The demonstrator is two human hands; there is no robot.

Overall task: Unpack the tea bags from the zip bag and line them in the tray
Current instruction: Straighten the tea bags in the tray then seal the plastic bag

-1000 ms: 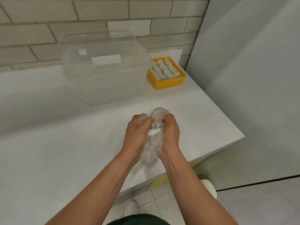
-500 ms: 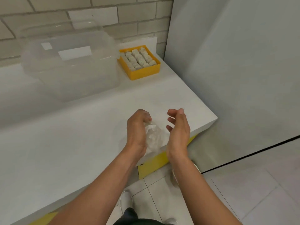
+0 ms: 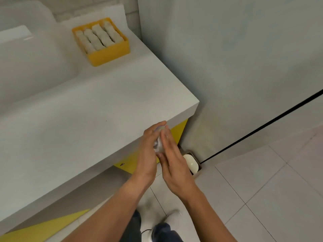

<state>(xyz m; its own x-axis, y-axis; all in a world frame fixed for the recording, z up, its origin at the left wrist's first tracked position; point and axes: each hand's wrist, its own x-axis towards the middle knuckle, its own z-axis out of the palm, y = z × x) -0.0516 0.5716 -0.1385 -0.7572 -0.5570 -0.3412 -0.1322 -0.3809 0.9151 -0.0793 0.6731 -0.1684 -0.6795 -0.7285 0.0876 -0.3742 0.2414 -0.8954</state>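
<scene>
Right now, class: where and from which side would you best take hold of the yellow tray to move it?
Probably grip the yellow tray by its two outer side walls, coming from above its near edge. The tea bags fill the inside in rows, so fingers cannot go in, and its plain upright walls give flat surfaces to pinch.

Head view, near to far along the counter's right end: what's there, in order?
Shoes on the floor → the two hands, left hand and right hand, pressed around the crumpled zip bag at the counter edge → yellow tray with rows of tea bags → brick wall.
</scene>
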